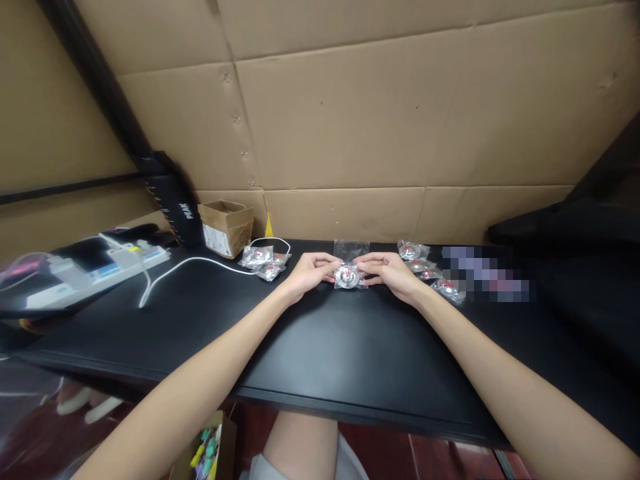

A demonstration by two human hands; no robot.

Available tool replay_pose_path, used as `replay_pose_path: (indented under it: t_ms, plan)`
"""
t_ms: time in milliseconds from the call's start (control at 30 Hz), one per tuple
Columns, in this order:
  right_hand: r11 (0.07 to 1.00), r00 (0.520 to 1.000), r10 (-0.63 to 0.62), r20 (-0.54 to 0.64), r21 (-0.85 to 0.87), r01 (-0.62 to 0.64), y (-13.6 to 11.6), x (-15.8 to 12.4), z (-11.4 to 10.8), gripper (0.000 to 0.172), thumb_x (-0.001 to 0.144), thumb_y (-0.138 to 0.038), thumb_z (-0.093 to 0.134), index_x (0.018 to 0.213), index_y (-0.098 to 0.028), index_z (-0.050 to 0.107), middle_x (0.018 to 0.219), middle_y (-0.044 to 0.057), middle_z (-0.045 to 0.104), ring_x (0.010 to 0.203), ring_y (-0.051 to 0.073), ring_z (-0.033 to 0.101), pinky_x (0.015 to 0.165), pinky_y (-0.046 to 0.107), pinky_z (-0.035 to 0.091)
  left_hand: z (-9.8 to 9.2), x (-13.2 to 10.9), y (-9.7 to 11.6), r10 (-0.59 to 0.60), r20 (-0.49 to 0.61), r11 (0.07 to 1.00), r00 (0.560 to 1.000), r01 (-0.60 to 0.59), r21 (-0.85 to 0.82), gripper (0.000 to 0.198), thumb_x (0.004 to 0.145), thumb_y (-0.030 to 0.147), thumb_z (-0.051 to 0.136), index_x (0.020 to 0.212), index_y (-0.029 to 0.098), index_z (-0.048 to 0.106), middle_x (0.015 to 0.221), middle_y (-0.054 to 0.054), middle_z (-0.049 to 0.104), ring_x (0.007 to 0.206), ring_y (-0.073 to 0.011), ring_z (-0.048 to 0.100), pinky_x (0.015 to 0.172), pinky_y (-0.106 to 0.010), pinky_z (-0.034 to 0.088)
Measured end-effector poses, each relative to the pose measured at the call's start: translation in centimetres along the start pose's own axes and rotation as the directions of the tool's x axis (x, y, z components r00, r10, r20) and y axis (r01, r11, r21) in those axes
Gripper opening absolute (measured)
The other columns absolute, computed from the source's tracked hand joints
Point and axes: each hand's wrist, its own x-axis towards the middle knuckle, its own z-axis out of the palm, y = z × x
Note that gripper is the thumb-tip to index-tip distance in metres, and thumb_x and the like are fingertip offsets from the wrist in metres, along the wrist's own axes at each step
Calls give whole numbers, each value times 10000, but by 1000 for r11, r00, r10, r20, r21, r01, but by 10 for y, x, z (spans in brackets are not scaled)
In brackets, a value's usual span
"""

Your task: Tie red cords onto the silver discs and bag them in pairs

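Between my two hands is a clear plastic bag (352, 249) with a round silvery disc (347, 276) in its lower part; the disc bears a red mark. My left hand (316, 272) pinches the bag's left side, thumb and fingers together. On the opposite side my right hand (387, 272) pinches the right edge in the same way. The bag's upper, flat part stretches away from me beyond the fingertips. Just right of my right hand lie several similar bagged discs (449, 291). More bagged pieces (265, 261) sit in a small pile left of my left hand.
An open cardboard box (226, 230) stands at the back left, near a white cable (193, 261) and a white power strip (100, 277). Cardboard (350, 120) walls the back of the black table (330, 353). Dark fabric (575, 260) lies at right.
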Motion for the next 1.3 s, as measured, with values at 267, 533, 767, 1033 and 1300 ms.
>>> replay_pose_path:
  t_ms: [267, 533, 767, 1033, 1300]
  plan:
    - [998, 999, 16, 52, 64, -19, 1, 0, -6, 260, 854, -190, 783, 1112, -173, 811, 1071, 138, 793, 878, 215, 754, 759, 328, 670, -3, -1, 4, -60, 38, 987, 997, 65, -144, 397, 791, 298, 888, 1129, 115, 788, 1004, -119, 787, 772, -127, 711, 823, -300, 590]
    - [998, 997, -39, 63, -37, 42, 4, 5, -7, 193, 822, -239, 803, 998, -163, 827, 1031, 127, 796, 906, 213, 742, 795, 324, 633, -13, 8, -1, 58, 95, 986, 994, -71, 149, 314, 873, 349, 793, 1099, 131, 799, 851, -91, 775, 707, -132, 659, 646, -241, 499]
    - [921, 977, -204, 69, -325, 215, 5, 10, -8, 242, 813, -353, 788, 985, -189, 839, 977, 86, 808, 870, 202, 703, 817, 342, 548, -15, 11, -4, 181, 108, 930, 978, -206, 303, 254, 884, 331, 761, 1043, 143, 822, 1036, -119, 806, 916, -198, 724, 886, -313, 527]
    - [928, 985, -145, 92, -331, 168, 4, 9, -16, 323, 756, -399, 821, 1003, -193, 860, 894, 86, 801, 633, 133, 527, 569, 278, 412, -21, 11, -6, 162, 93, 909, 982, -185, 373, 284, 849, 366, 790, 1048, 170, 839, 821, -74, 775, 690, -158, 626, 716, -296, 477]
    - [918, 988, -130, 83, -366, 151, 6, 10, -20, 324, 753, -392, 834, 1014, -204, 865, 879, 90, 807, 614, 134, 532, 546, 279, 414, -23, 10, -3, 241, 98, 828, 966, -257, 498, 192, 842, 287, 781, 994, 193, 852, 847, -65, 788, 699, -153, 592, 696, -291, 431]
